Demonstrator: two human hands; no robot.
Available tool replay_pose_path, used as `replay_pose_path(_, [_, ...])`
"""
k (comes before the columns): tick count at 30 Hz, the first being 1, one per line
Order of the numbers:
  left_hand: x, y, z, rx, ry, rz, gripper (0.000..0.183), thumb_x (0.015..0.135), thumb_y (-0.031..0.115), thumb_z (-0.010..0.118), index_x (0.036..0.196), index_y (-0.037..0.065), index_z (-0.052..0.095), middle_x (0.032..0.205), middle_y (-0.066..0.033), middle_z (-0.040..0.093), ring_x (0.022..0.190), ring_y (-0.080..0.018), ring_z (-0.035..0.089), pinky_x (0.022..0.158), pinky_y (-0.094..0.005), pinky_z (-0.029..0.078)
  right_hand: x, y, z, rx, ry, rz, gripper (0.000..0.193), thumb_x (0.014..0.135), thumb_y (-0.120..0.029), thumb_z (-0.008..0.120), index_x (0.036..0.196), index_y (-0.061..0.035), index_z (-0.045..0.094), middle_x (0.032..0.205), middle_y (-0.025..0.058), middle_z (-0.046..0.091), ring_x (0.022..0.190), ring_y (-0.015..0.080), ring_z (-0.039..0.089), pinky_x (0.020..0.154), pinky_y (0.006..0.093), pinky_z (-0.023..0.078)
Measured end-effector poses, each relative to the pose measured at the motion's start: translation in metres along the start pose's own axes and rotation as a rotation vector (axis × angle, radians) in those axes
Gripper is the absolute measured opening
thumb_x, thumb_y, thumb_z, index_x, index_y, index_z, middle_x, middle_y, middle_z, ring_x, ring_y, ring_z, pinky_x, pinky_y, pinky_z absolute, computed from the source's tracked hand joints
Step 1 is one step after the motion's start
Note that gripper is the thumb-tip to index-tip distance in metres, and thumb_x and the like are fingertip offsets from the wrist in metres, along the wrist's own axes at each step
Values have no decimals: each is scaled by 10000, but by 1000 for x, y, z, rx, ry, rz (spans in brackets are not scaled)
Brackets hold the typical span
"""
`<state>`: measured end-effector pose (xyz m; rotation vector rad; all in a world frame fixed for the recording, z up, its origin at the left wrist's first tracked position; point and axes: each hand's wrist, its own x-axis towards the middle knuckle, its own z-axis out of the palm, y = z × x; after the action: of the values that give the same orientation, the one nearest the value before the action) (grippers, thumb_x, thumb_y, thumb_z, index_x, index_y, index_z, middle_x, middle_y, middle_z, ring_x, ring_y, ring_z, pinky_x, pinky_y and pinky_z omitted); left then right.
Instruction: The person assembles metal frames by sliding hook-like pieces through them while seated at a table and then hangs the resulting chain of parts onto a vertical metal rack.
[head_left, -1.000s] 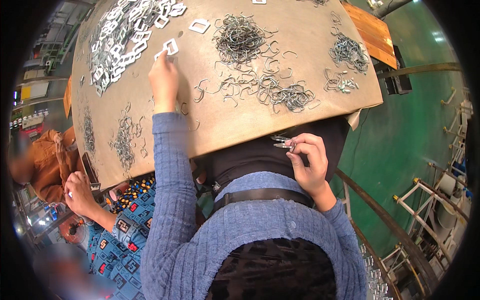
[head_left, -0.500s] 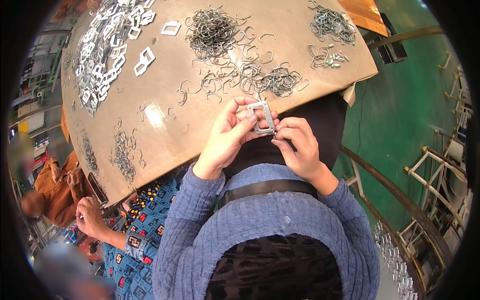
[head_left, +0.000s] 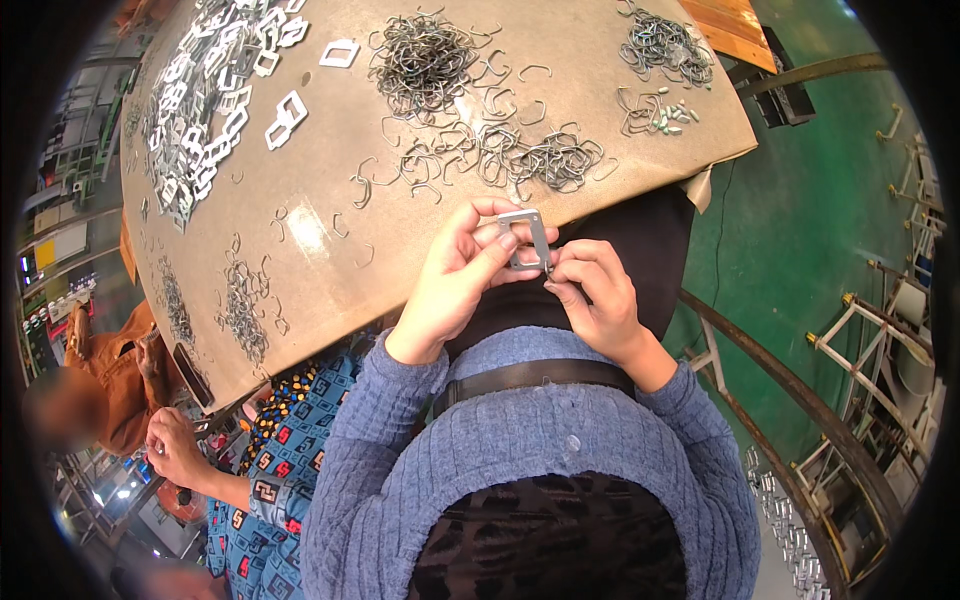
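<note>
A flat rectangular metal frame (head_left: 541, 238) with an open middle is held up just off the table's near edge. My left hand (head_left: 452, 280) grips its left side, thumb on the face and fingers behind. At its lower right corner my right hand (head_left: 600, 300) is closed in a pinch. A small dark bit shows between those fingertips and the corner, too small to make out. Beyond my hands, bent wire hooks (head_left: 560, 160) lie loose on the table (head_left: 300, 130), with a denser heap of hooks (head_left: 420, 65) farther back.
Many similar metal frames (head_left: 205, 110) are piled at the table's left. More wire hooks (head_left: 245, 305) lie near the left front edge, others (head_left: 665, 50) at the far right beside small pale pieces (head_left: 672, 118). A co-worker's hand (head_left: 178, 450) is at my left. Metal racks (head_left: 870, 350) stand right.
The metal frame has tilted slightly in my left hand and my right fingertips stay at its corner. At the left, the co-worker's hand has shifted a little and the person in brown has moved.
</note>
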<state>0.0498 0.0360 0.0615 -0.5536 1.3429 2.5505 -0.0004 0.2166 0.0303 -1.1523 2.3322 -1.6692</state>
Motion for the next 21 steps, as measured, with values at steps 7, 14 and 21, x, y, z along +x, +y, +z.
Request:
replay_pose_path(7, [-7, 1, -2, 301, -125, 82, 200, 949, 33, 497, 1146, -3, 494, 1179, -182, 604, 1061, -242, 619, 891, -314, 510, -7, 9, -1, -15, -23, 69, 200, 754, -14, 711, 915, -34, 594, 987, 102, 565, 829, 265, 629, 675, 353, 536])
replay_pose_path(14, [7, -23, -13, 816, -152, 535, 229, 858, -22, 583, 1073, 40, 632, 1012, -109, 677, 938, -234, 665, 806, -316, 522, 25, 21, -27, -144, 61, -92, 383, 679, -95, 787, 1006, -44, 594, 1015, 135, 587, 890, 294, 603, 748, 356, 511])
replay_pose_path(21, [20, -30, -25, 937, -148, 634, 226, 853, -41, 585, 1069, 17, 615, 1000, -119, 681, 933, -239, 667, 798, -309, 520, 132, 49, -6, -409, -184, -164, 134, 804, -58, 629, 932, -53, 588, 907, 121, 556, 876, 318, 565, 759, 392, 466])
